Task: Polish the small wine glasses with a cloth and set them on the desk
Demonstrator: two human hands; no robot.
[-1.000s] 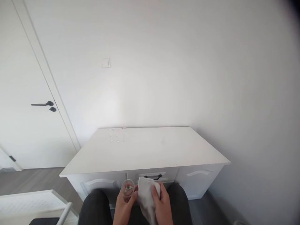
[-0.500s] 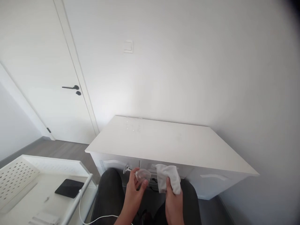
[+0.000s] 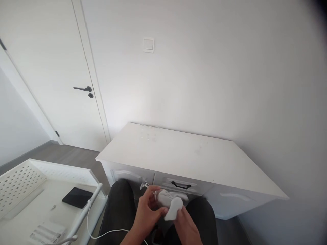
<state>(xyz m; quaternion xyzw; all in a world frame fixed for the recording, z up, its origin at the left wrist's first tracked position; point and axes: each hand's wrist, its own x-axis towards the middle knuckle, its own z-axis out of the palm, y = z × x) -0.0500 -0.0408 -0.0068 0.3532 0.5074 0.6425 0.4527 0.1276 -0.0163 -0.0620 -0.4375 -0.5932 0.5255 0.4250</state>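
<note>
My left hand (image 3: 149,209) is closed around the bowl of a clear stemmed glass (image 3: 144,185). The glass lies tilted on its side, its foot pointing up and left. A white cloth (image 3: 174,208) is bunched at the glass's mouth, and part of it seems to be inside the bowl. My right hand (image 3: 186,224) grips this cloth from the right, close to my left thumb. Fingers and cloth hide most of the bowl. Both hands are above my lap, in front of the white cabinet (image 3: 184,160).
Faint clear glassware (image 3: 148,133) stands at the cabinet top's back left. A black drawer handle (image 3: 181,185) sits just beyond my hands. On my left, a white cart (image 3: 87,170) carries a black phone (image 3: 77,197). A white cable (image 3: 112,232) runs across my lap.
My right hand has brought the cloth left, from beside the glass to its mouth and bowl. My left hand keeps hold of the glass. The view has shifted slightly.
</note>
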